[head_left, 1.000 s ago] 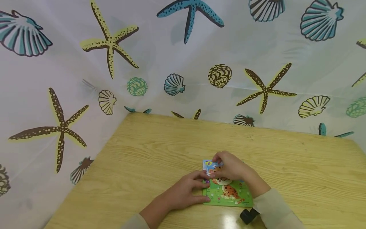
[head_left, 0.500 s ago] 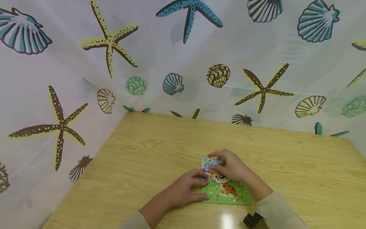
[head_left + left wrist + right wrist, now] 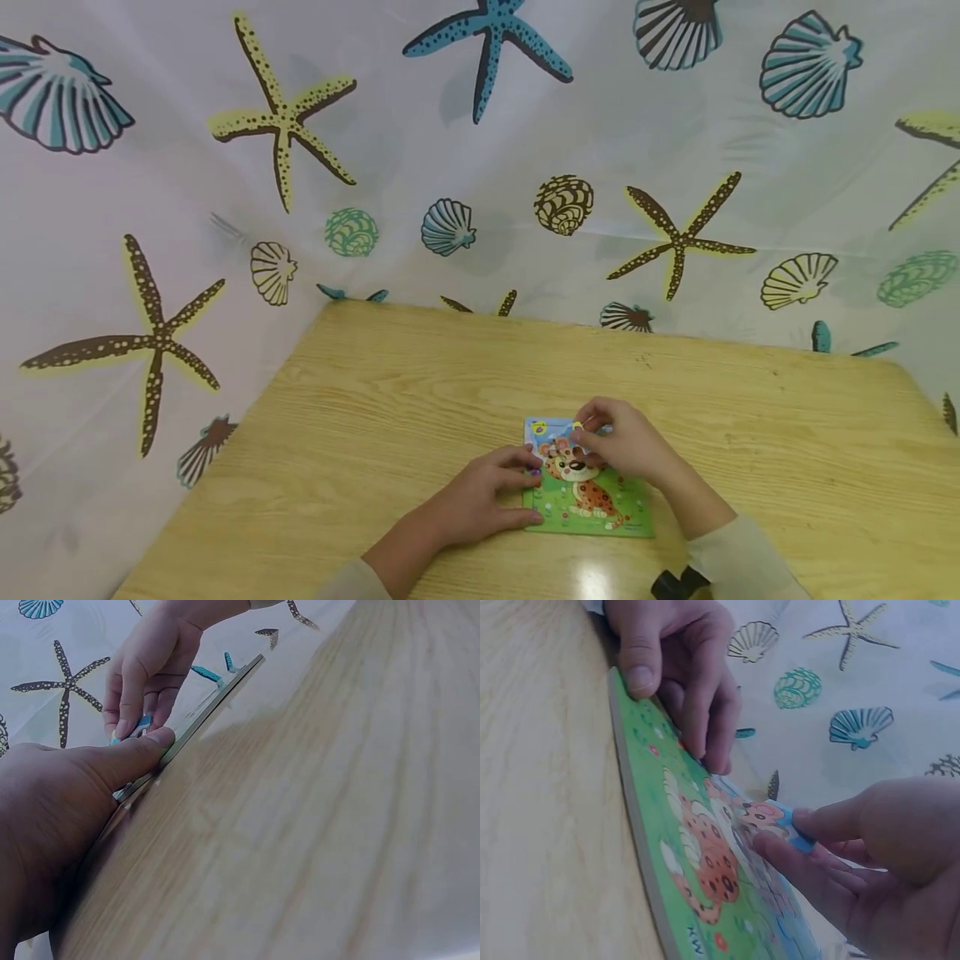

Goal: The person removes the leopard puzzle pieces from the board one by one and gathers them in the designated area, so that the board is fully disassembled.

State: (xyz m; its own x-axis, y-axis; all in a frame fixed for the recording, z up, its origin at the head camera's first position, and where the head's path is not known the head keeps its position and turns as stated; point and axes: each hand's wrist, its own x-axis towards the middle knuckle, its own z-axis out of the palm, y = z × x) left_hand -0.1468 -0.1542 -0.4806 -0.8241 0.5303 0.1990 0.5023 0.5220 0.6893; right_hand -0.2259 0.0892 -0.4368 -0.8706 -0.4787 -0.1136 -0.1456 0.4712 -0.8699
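A jigsaw puzzle [image 3: 558, 522] with a spotted orange leopard cub on green grass under blue sky lies flat on the table. My left hand [image 3: 491, 492] rests along its left side, thumb near the lower corner and fingertips on the edge. Above the upper part of the board, my right hand [image 3: 622, 437] pinches a puzzle piece [image 3: 763, 814] between thumb and finger. This piece is blue with part of an orange ear, and it sits tilted over the cub's head in the right wrist view. The right fingers hide the puzzle's upper right part in the head view.
The wooden table [image 3: 405, 375] reaches back to a white curtain [image 3: 420, 150] printed with starfish and shells, which also runs along the left side. A black object [image 3: 678, 583] shows beside the right sleeve at the bottom.
My right hand has shifted right from the puzzle's upper left corner, which now shows a yellow patch on blue. The left hand keeps its place on the edge. The head view has shifted slightly.
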